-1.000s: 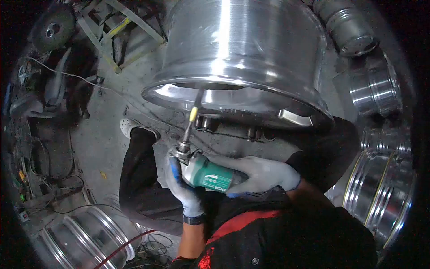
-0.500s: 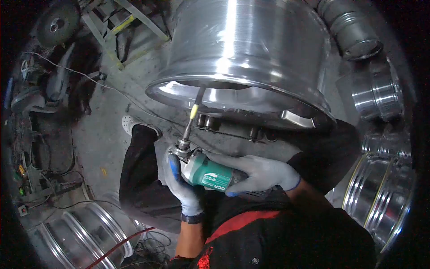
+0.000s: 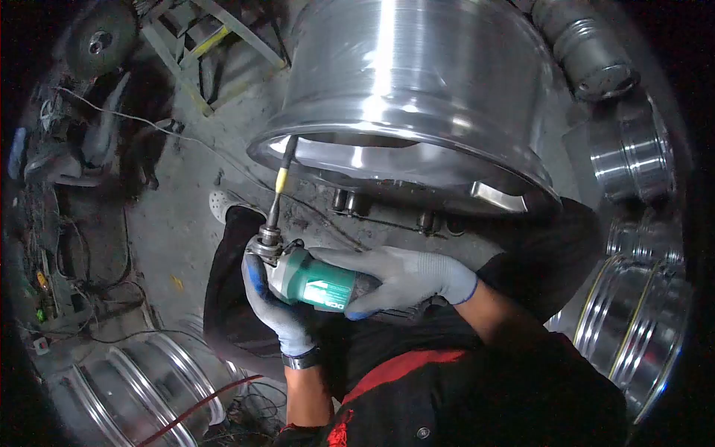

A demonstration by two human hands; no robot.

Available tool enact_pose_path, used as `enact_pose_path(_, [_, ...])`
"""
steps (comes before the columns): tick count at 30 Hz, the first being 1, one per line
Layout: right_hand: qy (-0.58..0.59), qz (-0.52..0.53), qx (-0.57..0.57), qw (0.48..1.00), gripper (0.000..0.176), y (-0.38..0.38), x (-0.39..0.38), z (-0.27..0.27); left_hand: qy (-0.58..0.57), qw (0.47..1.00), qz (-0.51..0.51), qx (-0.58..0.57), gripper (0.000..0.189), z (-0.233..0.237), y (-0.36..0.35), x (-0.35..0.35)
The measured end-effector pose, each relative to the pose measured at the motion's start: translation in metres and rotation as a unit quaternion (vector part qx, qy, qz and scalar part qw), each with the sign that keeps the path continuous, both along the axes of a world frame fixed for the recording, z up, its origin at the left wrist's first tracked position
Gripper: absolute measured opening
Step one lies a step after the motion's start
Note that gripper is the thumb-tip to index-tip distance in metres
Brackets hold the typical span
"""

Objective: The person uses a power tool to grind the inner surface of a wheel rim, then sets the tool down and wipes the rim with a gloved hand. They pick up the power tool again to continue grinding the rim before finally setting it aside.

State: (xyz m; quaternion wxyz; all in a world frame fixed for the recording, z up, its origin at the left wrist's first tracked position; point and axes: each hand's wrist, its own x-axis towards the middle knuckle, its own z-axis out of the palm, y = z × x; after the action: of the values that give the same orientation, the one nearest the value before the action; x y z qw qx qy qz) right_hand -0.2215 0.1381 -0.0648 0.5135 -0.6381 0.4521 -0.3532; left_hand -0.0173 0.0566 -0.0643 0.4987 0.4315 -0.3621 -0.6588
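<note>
Both my hands wear grey-white gloves and grip a green angle grinder [image 3: 322, 283] marked DCA. My left hand [image 3: 275, 309] wraps round its metal head end. Around the rear of the body closes my right hand [image 3: 410, 277]. A slim shaft [image 3: 281, 181] with a yellow band rises from the grinder head, its dark tip at the left part of a wheel rim's lower opening. This large polished metal wheel rim [image 3: 424, 82] sits in front of me, tilted, with its window-like cutout showing on the underside.
Below the rim is a support with metal rollers [image 3: 353, 203]. More shiny rims stand at the right [image 3: 629, 320] and lower left [image 3: 141, 387]. A metal frame [image 3: 212, 52], a round disc [image 3: 100, 43] and loose cables lie to the left. A red hose [image 3: 197, 406] crosses the lower left.
Both hands and the grinder have shifted left. The shaft's tip has moved from further inside the rim's opening to its left edge.
</note>
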Motion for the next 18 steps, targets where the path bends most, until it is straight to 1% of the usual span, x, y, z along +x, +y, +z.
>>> enact_pose_path(3, [-0.024,0.009,0.016,1.0,0.096,0.002,-0.001,0.0,-0.016,1.0,0.007,-0.014,0.048,0.001,0.003,-0.002])
enact_pose_path(4, [-0.024,0.007,0.016,1.0,0.096,0.004,-0.002,0.0,-0.002,1.0,-0.002,0.002,0.048,0.0,0.006,-0.002])
enact_pose_path(5, [-0.019,0.01,0.041,0.999,0.097,0.01,-0.005,0.0,0.012,1.0,-0.011,0.02,0.048,-0.002,0.009,-0.003])
enact_pose_path(6, [-0.014,0.013,0.066,0.998,0.097,0.015,-0.008,0.0,0.011,0.999,0.036,0.03,0.048,-0.008,0.012,-0.011])
enact_pose_path(7, [-0.013,0.012,0.067,0.998,0.097,0.02,-0.012,0.004,-0.02,1.0,0.017,0.002,0.047,-0.019,0.013,-0.008])
enact_pose_path(9, [-0.029,0.015,0.168,0.985,0.102,0.031,-0.018,0.021,-0.05,0.998,-0.041,-0.026,0.048,-0.028,0.022,-0.006])
enact_pose_path(10, [-0.028,0.015,0.17,0.985,0.102,0.035,-0.02,0.023,-0.049,0.998,-0.04,-0.024,0.048,-0.031,0.025,-0.006])
enact_pose_path(12, [0.01,0.007,0.171,0.985,0.103,0.041,-0.021,0.027,-0.042,0.999,-0.031,0.01,0.049,-0.038,0.03,-0.008])
enact_pose_path(14, [-0.004,0.008,0.186,0.983,0.102,0.039,-0.022,0.028,-0.02,0.998,-0.037,0.045,0.05,-0.032,0.03,-0.009])
enact_pose_path(15, [-0.02,0.009,0.198,0.98,0.101,0.037,-0.021,0.028,-0.022,0.998,-0.036,0.044,0.05,-0.035,0.027,-0.006])
enact_pose_path(16, [-0.022,0.01,0.195,0.98,0.101,0.033,-0.018,0.025,-0.073,0.997,-0.033,-0.012,0.051,-0.041,0.021,0.001])
enact_pose_path(17, [-0.038,0.009,0.172,0.984,0.1,0.03,-0.015,0.017,-0.124,0.989,-0.029,-0.069,0.051,-0.036,0.017,0.0])
enact_pose_path(18, [-0.055,0.007,0.149,0.987,0.099,0.025,-0.011,0.013,-0.043,0.999,0.001,-0.006,0.051,-0.021,0.019,-0.006])
